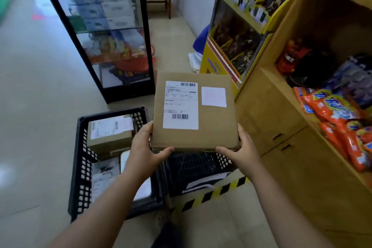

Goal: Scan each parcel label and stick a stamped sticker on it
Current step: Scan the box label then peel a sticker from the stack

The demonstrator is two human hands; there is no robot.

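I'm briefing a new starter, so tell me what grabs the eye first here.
The flat cardboard parcel held up at centre by the left hand and right hand, with a white shipping label and a faintly stamped sticker beside it. Below it sit black crates with more parcels; bright orange snack packs fill the cardboard shelf at right.

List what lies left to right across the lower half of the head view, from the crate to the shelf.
Black crate → small labelled parcel inside it → left hand → held parcel → right hand → orange snack packs on the cardboard shelf.
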